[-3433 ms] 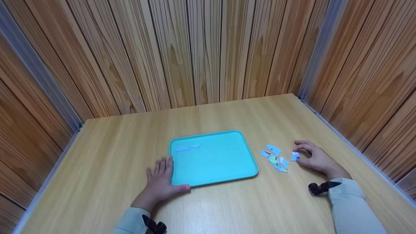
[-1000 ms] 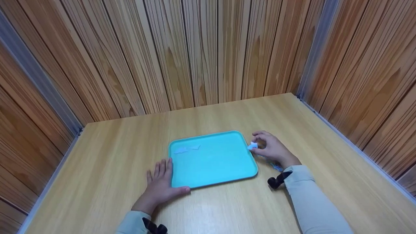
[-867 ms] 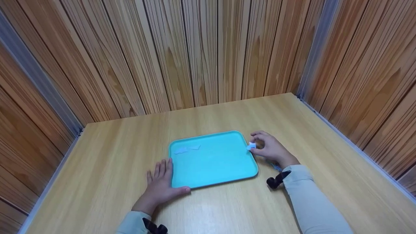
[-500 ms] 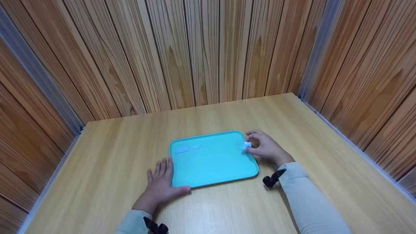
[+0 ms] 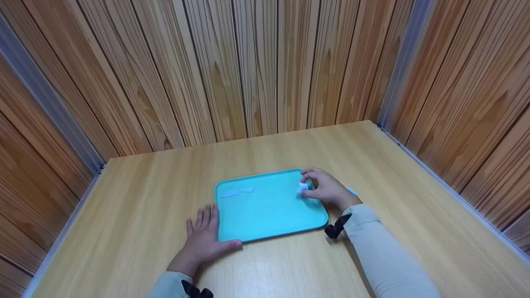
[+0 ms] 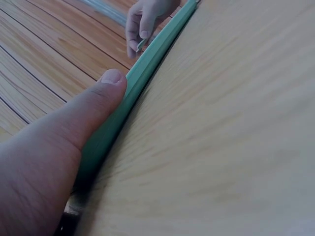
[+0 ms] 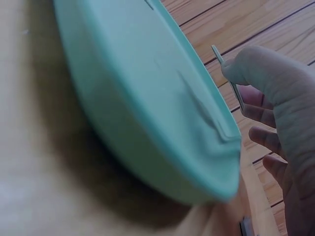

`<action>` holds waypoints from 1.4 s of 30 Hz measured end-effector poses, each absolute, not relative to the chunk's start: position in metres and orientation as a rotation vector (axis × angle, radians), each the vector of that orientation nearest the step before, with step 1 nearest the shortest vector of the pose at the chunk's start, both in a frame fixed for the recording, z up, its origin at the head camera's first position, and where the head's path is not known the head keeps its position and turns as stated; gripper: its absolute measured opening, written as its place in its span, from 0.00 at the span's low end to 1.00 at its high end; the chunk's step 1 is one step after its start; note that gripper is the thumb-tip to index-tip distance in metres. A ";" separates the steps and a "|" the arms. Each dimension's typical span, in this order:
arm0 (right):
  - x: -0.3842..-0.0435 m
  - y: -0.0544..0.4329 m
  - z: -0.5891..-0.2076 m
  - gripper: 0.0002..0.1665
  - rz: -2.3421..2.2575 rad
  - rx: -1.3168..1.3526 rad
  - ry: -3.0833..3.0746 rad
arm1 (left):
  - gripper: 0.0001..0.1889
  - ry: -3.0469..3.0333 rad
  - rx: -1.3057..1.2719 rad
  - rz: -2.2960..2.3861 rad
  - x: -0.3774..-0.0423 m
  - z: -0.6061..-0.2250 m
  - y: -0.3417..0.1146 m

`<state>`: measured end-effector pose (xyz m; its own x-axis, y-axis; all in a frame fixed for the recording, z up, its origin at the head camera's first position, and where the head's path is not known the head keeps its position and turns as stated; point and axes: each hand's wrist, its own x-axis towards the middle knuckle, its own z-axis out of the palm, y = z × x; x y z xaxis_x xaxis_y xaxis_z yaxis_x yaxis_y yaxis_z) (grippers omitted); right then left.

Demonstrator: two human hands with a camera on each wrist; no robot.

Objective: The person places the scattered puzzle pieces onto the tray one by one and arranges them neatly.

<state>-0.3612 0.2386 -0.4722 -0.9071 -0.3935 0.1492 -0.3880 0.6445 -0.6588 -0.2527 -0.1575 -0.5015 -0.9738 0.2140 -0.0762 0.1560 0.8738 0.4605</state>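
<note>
My right hand (image 5: 325, 189) pinches a small flat blue-and-white puzzle piece (image 5: 302, 188) between thumb and fingers, over the right part of the turquoise tray (image 5: 269, 213). In the right wrist view the puzzle piece (image 7: 237, 96) shows edge-on, raised above the tray's surface. My left hand (image 5: 202, 241) lies with spread, straight fingers at the tray's left edge, its thumb along the front rim. The left wrist view has that thumb (image 6: 101, 101) against the tray's side (image 6: 147, 61). Two pale blue puzzle pieces (image 5: 230, 193) lie inside the tray at its upper left.
Beyond my right wrist a blue puzzle piece (image 5: 352, 191) peeks out on the wooden table (image 5: 265, 269); the other loose pieces there are hidden by the hand and forearm. Wood-patterned walls (image 5: 248, 70) rise behind the table and on both sides.
My right hand has carried the puzzle piece leftward from beside the loose pieces, across the tray's right rim to over the tray. The left hand and tray have stayed put.
</note>
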 end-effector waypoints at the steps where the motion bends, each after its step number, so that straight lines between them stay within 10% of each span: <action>1: -0.362 0.236 -0.472 0.13 -1.136 -0.682 2.837 | 0.74 2.923 0.287 0.703 -0.253 -0.502 -0.158; 42: -0.383 0.170 -0.492 0.13 -1.177 -0.817 2.752 | 0.73 2.904 0.281 0.711 -0.251 -0.504 -0.156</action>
